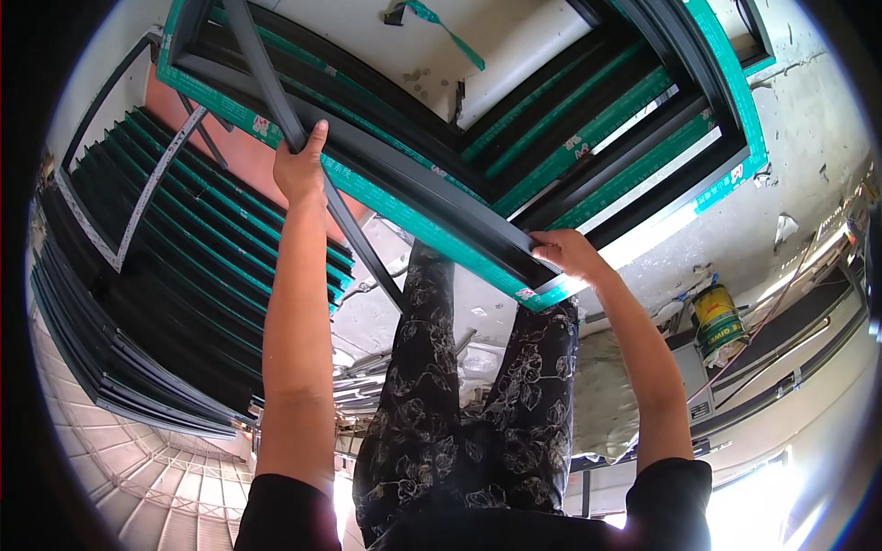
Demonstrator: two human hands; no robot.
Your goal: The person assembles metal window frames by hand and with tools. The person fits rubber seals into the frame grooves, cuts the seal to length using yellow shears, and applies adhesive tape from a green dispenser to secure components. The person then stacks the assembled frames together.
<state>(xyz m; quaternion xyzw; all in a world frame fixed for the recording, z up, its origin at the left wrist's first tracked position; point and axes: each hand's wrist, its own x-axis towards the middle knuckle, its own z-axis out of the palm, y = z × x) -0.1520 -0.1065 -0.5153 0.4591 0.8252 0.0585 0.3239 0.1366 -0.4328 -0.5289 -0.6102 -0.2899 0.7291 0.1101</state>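
A dark window frame (404, 176) edged with green protective film tilts across the upper middle, above my knees. My left hand (301, 168) is closed round a thin dark grey strip (266, 78), which crosses the near side of the frame at a slant; its lower end reaches down beside my leg. My left thumb lies along the strip, and the fingers are hidden underneath. Close to the frame's near right corner, my right hand (571, 254) grips the frame, with its fingertips on the inner edge and the thumb out of sight.
More film-covered frames (588, 138) lie beneath the one at my hands. On the left stands a stack of dark and green profiles (202, 211). A yellow and green bucket (718, 321) stands at the right. A green film scrap (446, 32) lies beyond the frame.
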